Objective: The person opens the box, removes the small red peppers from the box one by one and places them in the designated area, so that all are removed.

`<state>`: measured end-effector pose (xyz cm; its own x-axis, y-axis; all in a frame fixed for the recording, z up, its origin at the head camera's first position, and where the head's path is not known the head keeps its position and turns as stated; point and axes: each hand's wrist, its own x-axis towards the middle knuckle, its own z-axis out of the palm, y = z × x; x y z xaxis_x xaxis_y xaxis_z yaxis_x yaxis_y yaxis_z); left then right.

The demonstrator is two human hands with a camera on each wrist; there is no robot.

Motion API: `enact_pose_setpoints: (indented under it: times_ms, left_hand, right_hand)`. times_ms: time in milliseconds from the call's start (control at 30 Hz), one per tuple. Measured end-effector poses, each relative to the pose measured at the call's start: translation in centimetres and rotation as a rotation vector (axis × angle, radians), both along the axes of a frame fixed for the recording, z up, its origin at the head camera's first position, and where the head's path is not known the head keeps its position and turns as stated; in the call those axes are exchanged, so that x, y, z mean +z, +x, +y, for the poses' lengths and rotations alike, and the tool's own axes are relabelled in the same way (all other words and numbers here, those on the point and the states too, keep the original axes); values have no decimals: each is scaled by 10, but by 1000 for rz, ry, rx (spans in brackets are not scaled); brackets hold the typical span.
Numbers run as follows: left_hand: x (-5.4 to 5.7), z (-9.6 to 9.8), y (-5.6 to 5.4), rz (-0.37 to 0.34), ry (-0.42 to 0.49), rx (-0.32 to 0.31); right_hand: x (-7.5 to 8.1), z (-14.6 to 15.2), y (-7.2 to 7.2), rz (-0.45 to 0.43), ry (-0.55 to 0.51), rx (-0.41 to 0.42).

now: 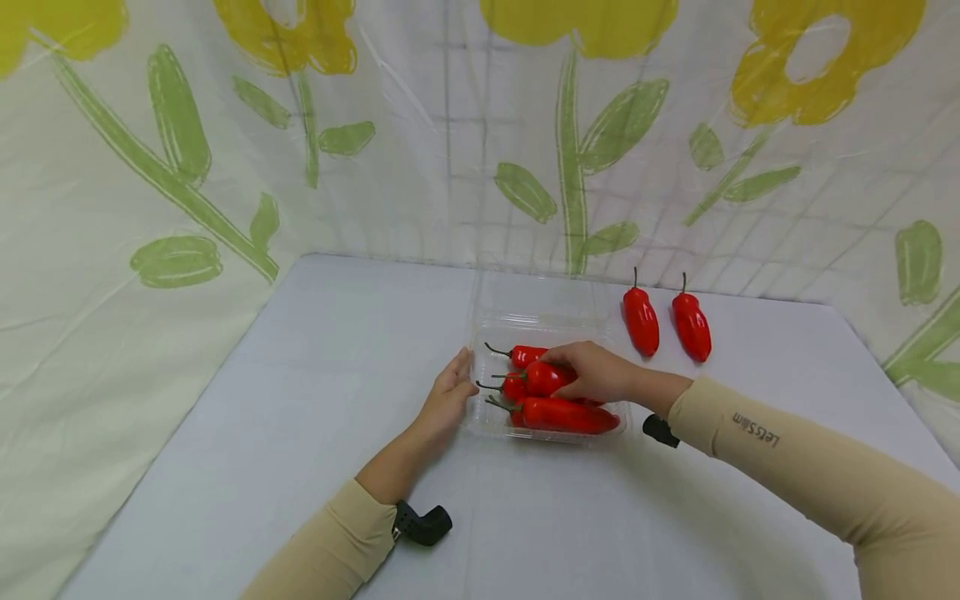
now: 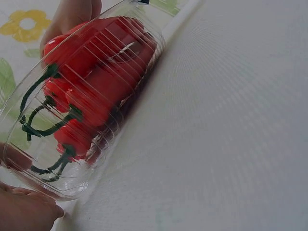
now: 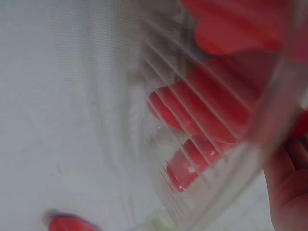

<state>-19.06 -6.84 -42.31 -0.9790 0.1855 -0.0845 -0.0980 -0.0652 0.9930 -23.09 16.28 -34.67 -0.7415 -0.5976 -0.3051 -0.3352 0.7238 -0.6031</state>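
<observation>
- The red chili pepper [image 1: 546,379] in the right hand [image 1: 600,371] is at the middle of the clear plastic container [image 1: 551,437], above other peppers, its stem toward the left wall. Whether it rests on those below, I cannot tell.
- The right hand is clamped on this pepper, thumb on the near side and fingers on the far side.
- Around it in the container, more peppers lie lengthwise, stems to the left: a front pepper [image 1: 572,416] along the near wall, a rear pepper [image 1: 528,357] toward the hinge, and others partly hidden between.
- The left hand [image 1: 447,392] rests against the container's left wall, fingers mostly straight and clamped on nothing, the thumb by the rim.
- The container sits near the worktop's far edge, about midway between the two far corners; its clear lid [image 1: 543,296] is folded back toward that edge.
- Right of the lid, toward the far right corner of the worktop [image 1: 337,350], two loose peppers [image 1: 691,327] lie side by side, apart, stems pointing to the far edge.
- Beige sleeves [image 1: 817,471] cover both forearms; the right one bears dark lettering.
- Beyond the worktop hangs a white curtain [image 1: 420,208] printed with yellow flowers and green leaves.
</observation>
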Motion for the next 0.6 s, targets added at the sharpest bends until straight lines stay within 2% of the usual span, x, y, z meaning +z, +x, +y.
enact_pose_setpoints:
  times_ms: [233,367,500,600]
  left_hand:
    - [-2,0,0,5,-16,1]
    - [-2,0,0,12,-14,-1]
    - [-2,0,0,13,-14,-4]
    - [-1,0,0,11,-22,-4]
  right_hand:
    - [-2,3,-1,20,-66,8]
    - [-1,4,-3,68,-88,14]
    - [-1,6,-5,113,-98,-11]
    - [-1,8,-6,109,-112,-41]
